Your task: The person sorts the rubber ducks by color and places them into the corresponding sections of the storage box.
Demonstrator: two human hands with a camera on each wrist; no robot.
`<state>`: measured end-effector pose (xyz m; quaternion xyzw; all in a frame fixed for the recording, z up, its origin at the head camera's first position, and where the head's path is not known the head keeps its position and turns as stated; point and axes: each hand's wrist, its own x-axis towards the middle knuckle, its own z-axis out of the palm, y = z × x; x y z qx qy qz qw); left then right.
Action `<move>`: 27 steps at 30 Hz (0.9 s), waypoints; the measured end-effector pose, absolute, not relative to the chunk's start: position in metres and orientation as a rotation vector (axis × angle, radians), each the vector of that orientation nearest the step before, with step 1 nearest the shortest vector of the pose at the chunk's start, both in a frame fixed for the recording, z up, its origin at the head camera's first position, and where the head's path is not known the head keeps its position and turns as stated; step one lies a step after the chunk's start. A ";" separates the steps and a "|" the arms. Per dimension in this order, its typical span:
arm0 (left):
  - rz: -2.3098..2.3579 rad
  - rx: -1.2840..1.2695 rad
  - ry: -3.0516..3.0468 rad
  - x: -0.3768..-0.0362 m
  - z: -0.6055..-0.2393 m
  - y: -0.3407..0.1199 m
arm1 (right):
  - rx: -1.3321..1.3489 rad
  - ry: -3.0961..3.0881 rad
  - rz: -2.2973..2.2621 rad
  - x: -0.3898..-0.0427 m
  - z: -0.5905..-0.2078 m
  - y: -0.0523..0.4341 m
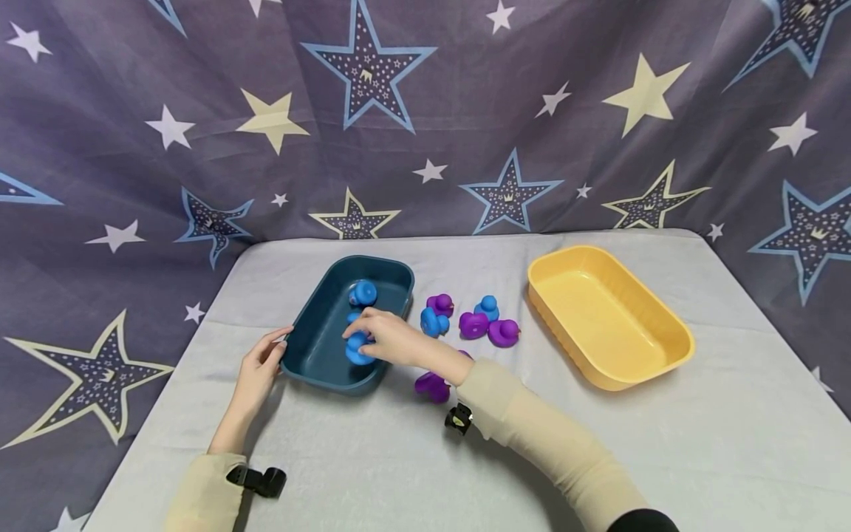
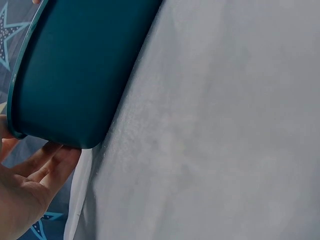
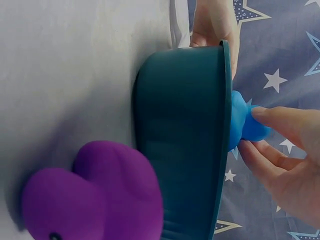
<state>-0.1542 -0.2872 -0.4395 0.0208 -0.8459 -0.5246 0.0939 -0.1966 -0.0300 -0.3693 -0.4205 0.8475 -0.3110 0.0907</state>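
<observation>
My right hand (image 1: 388, 338) reaches over a dark teal basin (image 1: 312, 325) and pinches a blue rubber duck (image 1: 357, 350) by its head between thumb and fingers. The right wrist view puts this duck (image 3: 237, 120) at rim level, its lower part hidden behind the basin wall. Another blue duck (image 1: 362, 292) sits farther back in the basin, and one more blue duck (image 1: 353, 318) is partly covered by my fingers. At the basin's left edge, my left hand (image 1: 259, 368) grips the rim, with several fingers against the outer wall (image 2: 62, 162).
Right of the basin lie several purple ducks (image 1: 504, 333) and blue ducks (image 1: 433, 322). A purple duck (image 1: 432, 387) close to the basin's near right corner is partly under my right forearm. A yellow basin (image 1: 598, 369) stands at the right on the pale tablecloth (image 1: 372, 458).
</observation>
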 end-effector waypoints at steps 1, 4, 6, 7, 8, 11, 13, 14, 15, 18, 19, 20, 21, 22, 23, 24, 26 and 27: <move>-1.556 0.061 -2.510 -0.154 -0.439 -0.287 | -1.250 2.523 -0.920 -0.197 -0.370 -0.030; -1.546 0.059 -2.516 -0.154 -0.440 -0.287 | -1.250 2.529 -0.911 -0.198 -0.372 -0.032; -1.532 0.061 -2.525 -0.154 -0.439 -0.287 | -1.249 2.531 -0.904 -0.198 -0.373 -0.032; -1.526 0.062 -2.529 -0.154 -0.439 -0.287 | -1.248 2.530 -0.904 -0.198 -0.374 -0.032; -1.522 0.063 -2.532 -0.154 -0.439 -0.287 | -1.245 2.524 -0.909 -0.198 -0.375 -0.032; -1.514 0.064 -2.536 -0.154 -0.439 -0.286 | -1.241 2.500 -0.937 -0.198 -0.376 -0.032; -1.523 0.062 -2.530 -0.154 -0.439 -0.286 | -1.238 2.489 -0.955 -0.199 -0.377 -0.031; -1.528 0.060 -2.526 -0.154 -0.439 -0.286 | -1.235 2.486 -0.960 -0.199 -0.377 -0.031; -1.532 0.058 -2.522 -0.154 -0.439 -0.286 | -1.233 2.486 -0.965 -0.199 -0.377 -0.030; -1.534 0.048 -2.512 -0.154 -0.439 -0.286 | -1.217 2.495 -0.969 -0.199 -0.376 -0.027; -1.532 0.044 -2.510 -0.154 -0.439 -0.286 | -1.212 2.493 -0.975 -0.199 -0.376 -0.026; -1.526 0.043 -2.512 -0.154 -0.439 -0.286 | -1.209 2.492 -0.980 -0.198 -0.376 -0.025; -1.524 0.042 -2.511 -0.155 -0.439 -0.286 | -1.207 2.489 -0.990 -0.198 -0.375 -0.024; -1.523 0.040 -2.511 -0.155 -0.439 -0.286 | -1.208 2.482 -1.004 -0.198 -0.375 -0.023; -1.525 0.039 -2.510 -0.155 -0.439 -0.286 | -1.210 2.477 -1.014 -0.197 -0.375 -0.021; -1.531 0.040 -2.507 -0.154 -0.439 -0.286 | -1.212 2.474 -1.022 -0.197 -0.374 -0.020; -1.545 0.040 -2.502 -0.154 -0.439 -0.286 | -1.217 2.480 -1.022 -0.197 -0.373 -0.018; -1.551 0.039 -2.500 -0.154 -0.439 -0.286 | -1.219 2.482 -1.022 -0.197 -0.373 -0.017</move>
